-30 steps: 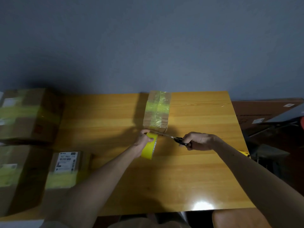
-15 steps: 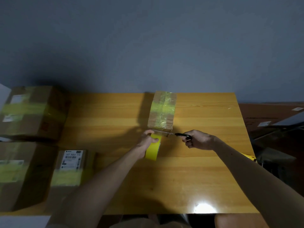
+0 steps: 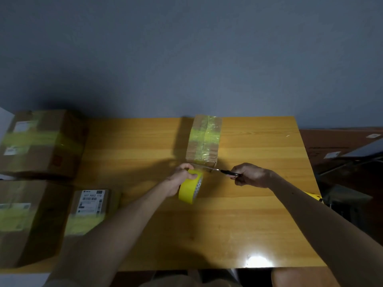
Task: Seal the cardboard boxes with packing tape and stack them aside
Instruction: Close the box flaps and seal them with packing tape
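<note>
wall (image 3: 186, 48): grey-blue | table (image 3: 259, 214): yellow wood | light: dim

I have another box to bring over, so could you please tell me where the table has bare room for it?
Bare wood lies between the large far-left box and the taped box, and right of that box to the table edge. Crowded: the left side around the labelled box, and the middle by the tape roll.
</note>
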